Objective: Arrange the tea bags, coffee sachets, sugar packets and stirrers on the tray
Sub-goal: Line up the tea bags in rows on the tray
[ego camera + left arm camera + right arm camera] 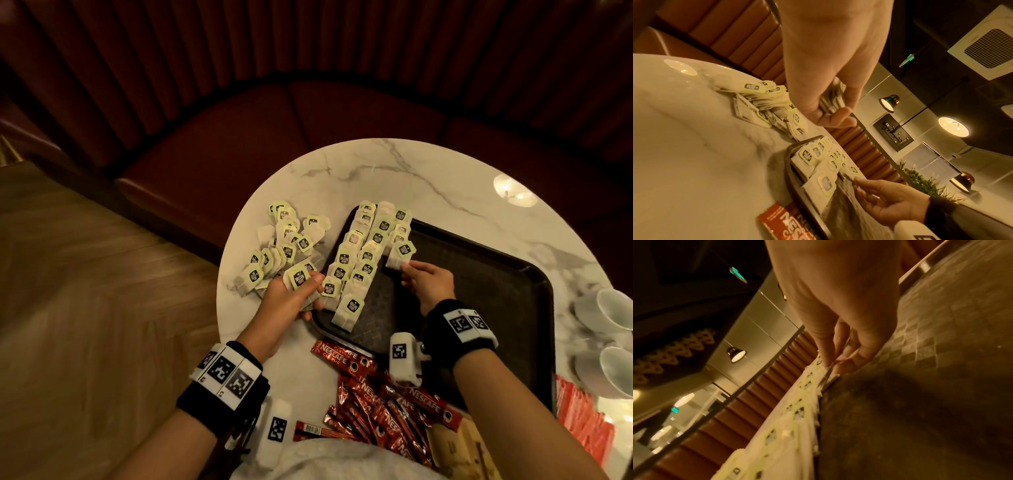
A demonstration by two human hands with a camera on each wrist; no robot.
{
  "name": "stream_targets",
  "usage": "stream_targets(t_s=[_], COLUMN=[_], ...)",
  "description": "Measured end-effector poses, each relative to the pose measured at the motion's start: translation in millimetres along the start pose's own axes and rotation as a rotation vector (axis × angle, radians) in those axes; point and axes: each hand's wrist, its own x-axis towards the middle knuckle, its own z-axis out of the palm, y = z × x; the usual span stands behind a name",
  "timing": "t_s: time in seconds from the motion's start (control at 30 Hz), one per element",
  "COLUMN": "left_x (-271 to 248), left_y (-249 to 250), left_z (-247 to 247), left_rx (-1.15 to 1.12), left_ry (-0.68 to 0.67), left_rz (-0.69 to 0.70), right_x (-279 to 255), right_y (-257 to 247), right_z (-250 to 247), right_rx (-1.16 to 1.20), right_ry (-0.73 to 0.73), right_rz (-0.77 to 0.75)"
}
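Tea bags are the job in hand. The right hand (428,284) pinches one tea bag (399,255) by its lower edge, setting it at the near end of a third row on the tray (479,274), centre of the frame. Two longer rows (352,270) already run overlapped down the tray's left side. The left hand (291,301) sits at the tray's left rim, fingers curled round a small stack (301,277) of bags — the supply for what comes next.

To the left, on the table (394,164), a loose pile (287,243) of tea bags waits. Along the bottom edge lie red coffee sachets (376,404), and at the lower right a batch of red-and-white packets (582,411), all off the tray. Stirrers? I can't pick them out for sure.

My read: the next move calls for letting this bag down overlapping its neighbour, then drawing a fresh one off the left hand's stack.

The left wrist view shows what the head view hides — the stack (833,99) edge-on, several bags thick, clamped between thumb and fingers. The right wrist view gives the pinch close up, fingertips (828,363) meeting on the bag's edge, with the tray's bare textured floor (920,386) beside the rows.
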Motion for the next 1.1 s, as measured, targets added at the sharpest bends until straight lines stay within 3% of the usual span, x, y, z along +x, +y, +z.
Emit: stream_targets(t_s=[0.23, 0.63, 0.73, 0.9, 1.1], left_x=[-0.4, -2.5, -2.5, -4.2, -2.9], left_y=[3.3, 12.3, 15.9, 19.3, 16.8], left_z=[-1.9, 4.0, 6.2, 13.3, 20.0], left_rx=[-0.020, -0.162, -0.247, -0.291, -0.149], left_ry=[0.010, -0.029, -0.055, -0.123, -0.136], left_rz=[-0.053, -0.081, -0.109, -0.132, -0.071], right_x=[20.8, 0.6, -40.5, -104.8, -118.6], right_y=[10.3, 0.2, -16.5, -29.1, -25.5], right_z=[5.4, -12.2, -8.0, 10.0, 27.1], right_rx=[-0.224, -0.166, -0.153, -0.323, -0.287], right_ry=[0.060, -0.066, -0.191, -0.555, -0.675], right_rz=[-0.060, -0.107, -0.166, -0.294, -0.378])
